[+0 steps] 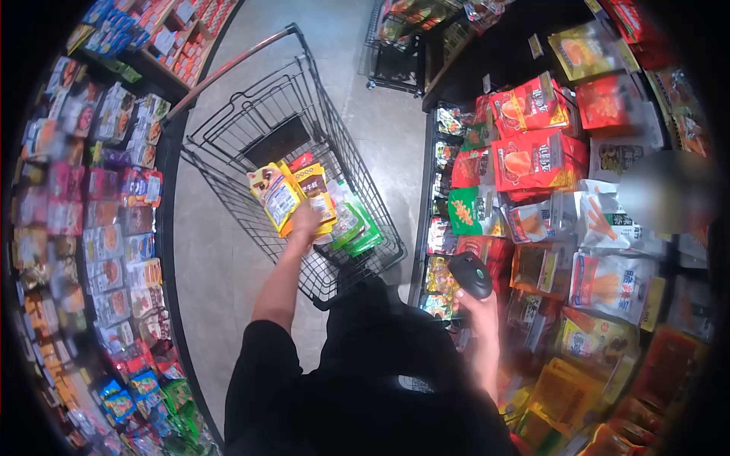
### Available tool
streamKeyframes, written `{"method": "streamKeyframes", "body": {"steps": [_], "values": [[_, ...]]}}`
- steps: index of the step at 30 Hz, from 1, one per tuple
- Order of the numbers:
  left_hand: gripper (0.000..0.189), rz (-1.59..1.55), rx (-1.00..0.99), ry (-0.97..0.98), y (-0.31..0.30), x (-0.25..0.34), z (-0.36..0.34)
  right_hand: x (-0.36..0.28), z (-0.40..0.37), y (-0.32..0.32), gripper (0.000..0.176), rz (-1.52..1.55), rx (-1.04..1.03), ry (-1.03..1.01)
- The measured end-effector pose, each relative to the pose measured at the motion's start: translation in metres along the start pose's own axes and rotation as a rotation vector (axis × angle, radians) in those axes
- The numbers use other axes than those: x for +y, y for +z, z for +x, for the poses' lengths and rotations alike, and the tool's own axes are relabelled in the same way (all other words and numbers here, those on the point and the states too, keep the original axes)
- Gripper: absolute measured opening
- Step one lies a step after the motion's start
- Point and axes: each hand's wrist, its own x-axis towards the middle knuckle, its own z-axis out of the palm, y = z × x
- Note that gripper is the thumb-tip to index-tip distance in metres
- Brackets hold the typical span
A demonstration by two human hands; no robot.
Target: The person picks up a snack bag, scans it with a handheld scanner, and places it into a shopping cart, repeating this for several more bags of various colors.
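My left hand (306, 220) reaches into the black wire shopping cart (355, 168), its fingers closed at the edge of a yellow snack bag (276, 199) with a cartoon animal face on top. Beside it in the cart lie a brown-and-yellow bag (315, 190) and several green-and-white bags (357, 228). A bit of red packaging (301, 161) shows behind them. On the other side, my right hand (477, 304) grips a black handheld scanner (471, 275) in front of the right-hand shelves. My left fingertips are partly hidden against the packaging.
Shelves of bagged snacks (536, 163) run close along my right. More packaged food (110, 228) lines the left side of the aisle. Another cart (395, 53) stands farther up at the right. Grey floor (217, 281) lies between the shelves.
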Motion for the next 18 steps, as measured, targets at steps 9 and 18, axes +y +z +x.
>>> {"method": "streamKeyframes", "body": {"steps": [9, 18], "values": [[0.065, -0.109, -0.717, 0.549, 0.185, 0.047, -0.063, -0.010, 0.014, 0.020, 0.084, -0.020, -0.010, -0.005], [0.029, 0.537, -0.616, 0.821, 0.107, 0.107, -0.040, 0.024, -0.006, -0.002, 0.051, -0.028, 0.114, -0.135]]}}
